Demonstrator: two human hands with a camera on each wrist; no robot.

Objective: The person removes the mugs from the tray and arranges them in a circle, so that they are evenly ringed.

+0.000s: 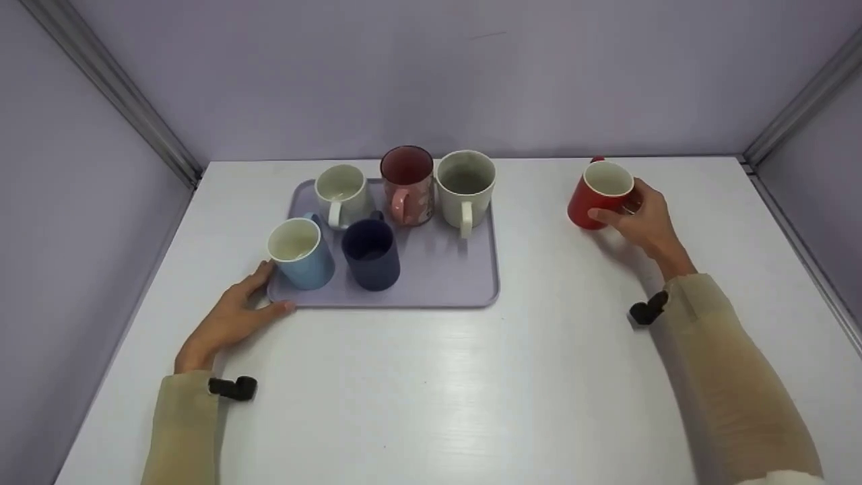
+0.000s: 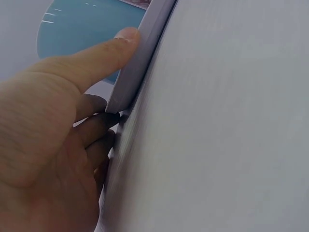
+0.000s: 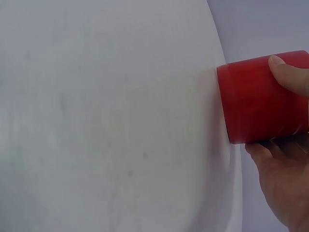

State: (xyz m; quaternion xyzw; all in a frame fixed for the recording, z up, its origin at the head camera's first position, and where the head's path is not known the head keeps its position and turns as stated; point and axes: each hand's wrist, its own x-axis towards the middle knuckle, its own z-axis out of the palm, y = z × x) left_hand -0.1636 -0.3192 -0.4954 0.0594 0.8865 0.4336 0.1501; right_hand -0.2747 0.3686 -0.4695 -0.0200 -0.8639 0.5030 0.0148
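At the right, my right hand (image 1: 648, 219) grips a red mug (image 1: 584, 202) with a white inside, thumb on the near side and fingers round the right. The mug is upright, its base at or very near the table; its handle points to the back. My left hand (image 1: 232, 313) holds the front left corner of a lilac tray (image 1: 444, 276); in the left wrist view the thumb (image 2: 104, 58) lies on the rim and the fingers curl at its underside. Close by on the tray stands a light blue mug (image 1: 308, 263), with a dark navy mug (image 1: 372, 263) to its right.
A white mug (image 1: 353, 205), a pink patterned mug (image 1: 419, 199) and a larger cream mug (image 1: 471, 205) stand along the tray's back. The white table (image 1: 431, 391) meets a lilac wall (image 1: 431, 81) behind, with side walls left and right.
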